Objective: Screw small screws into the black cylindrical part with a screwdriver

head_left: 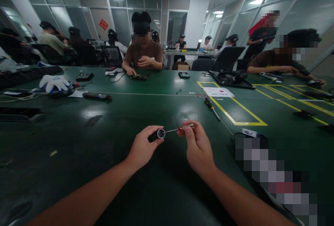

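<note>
Has a long pixelated object (273, 180) beside the right forearm (232, 196), at four o'clock on the worktop (117, 114). Pinches a dark cylinder (159, 136) in the left fingers (153, 128). Grips a red-and-clear screwdriver (185, 127) in the right fingers (190, 136), at three o'clock of the cylinder, with its tip at the open end. Shows, beyond, a black-and-yellow screwdriver (209, 104) at two; a black pen-like tool (96, 96) at ten; a white paper (219, 92) over yellow tape (250, 124) at two; white gloves (54, 83) at ten; a co-worker's hands (146, 61) near twelve, at a circuit board (141, 77).

Glossy screwdriver handle (192, 126), probably plastic
</note>
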`<action>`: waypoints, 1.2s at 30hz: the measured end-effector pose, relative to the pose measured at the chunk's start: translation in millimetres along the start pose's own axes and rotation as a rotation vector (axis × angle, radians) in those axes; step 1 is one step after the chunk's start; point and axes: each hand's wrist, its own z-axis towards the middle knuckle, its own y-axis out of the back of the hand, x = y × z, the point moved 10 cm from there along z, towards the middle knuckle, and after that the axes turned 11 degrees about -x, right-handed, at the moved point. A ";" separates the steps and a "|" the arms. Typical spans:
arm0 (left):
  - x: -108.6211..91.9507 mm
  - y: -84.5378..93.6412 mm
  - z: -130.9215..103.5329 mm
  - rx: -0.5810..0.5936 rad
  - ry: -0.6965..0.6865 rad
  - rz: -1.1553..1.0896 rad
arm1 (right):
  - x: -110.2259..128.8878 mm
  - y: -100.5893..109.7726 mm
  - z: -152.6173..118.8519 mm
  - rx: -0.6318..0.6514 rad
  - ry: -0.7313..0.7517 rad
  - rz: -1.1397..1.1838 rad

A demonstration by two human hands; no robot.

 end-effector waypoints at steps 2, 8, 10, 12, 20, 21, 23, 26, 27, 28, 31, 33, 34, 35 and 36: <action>-1.0 0.0 -0.3 0.002 -0.008 0.004 | -1.4 -1.0 0.5 0.009 0.005 -0.012; -0.4 0.1 0.8 0.005 -0.010 0.021 | -2.6 -4.3 -1.4 0.058 0.022 -0.039; -0.2 0.6 1.5 -0.001 -0.018 0.027 | -3.3 -6.1 -3.0 0.092 0.015 -0.042; 0.5 1.2 2.0 -0.008 -0.024 0.027 | -3.8 -9.2 -5.3 0.138 -0.004 -0.026; 3.6 1.4 1.6 -0.014 -0.011 -0.007 | 3.0 -15.1 -6.8 0.202 -0.060 0.183; 3.8 0.9 1.4 -0.009 -0.011 -0.007 | 4.0 -14.0 -5.9 0.191 -0.050 0.174; 4.1 -0.3 1.0 0.004 -0.014 -0.005 | 6.4 -11.4 -4.2 0.165 -0.023 0.130; 5.1 -1.9 0.6 0.021 -0.017 -0.009 | 7.9 -7.4 -2.9 0.119 -0.010 0.040; 5.6 -2.1 0.7 0.022 -0.015 -0.008 | 7.5 -6.9 -3.0 0.111 -0.018 0.015; 6.1 -2.0 0.8 0.021 -0.012 -0.006 | 6.6 -6.7 -3.3 0.107 -0.029 -0.003; 5.6 -1.3 0.9 0.015 -0.007 -0.011 | 1.6 -5.7 -4.0 0.087 -0.070 0.006; 4.1 -1.3 0.6 0.015 -0.005 -0.023 | -2.5 -3.2 -3.6 0.055 -0.093 0.053; 3.5 -1.8 0.2 0.019 -0.002 -0.028 | -4.3 -2.0 -3.4 0.041 -0.100 0.075; 3.0 -2.5 -0.1 0.024 0.000 -0.031 | -6.0 -1.4 -3.2 0.033 -0.106 0.092; 2.6 -3.2 -0.5 0.029 0.002 -0.033 | -7.3 -1.0 -3.1 0.029 -0.110 0.101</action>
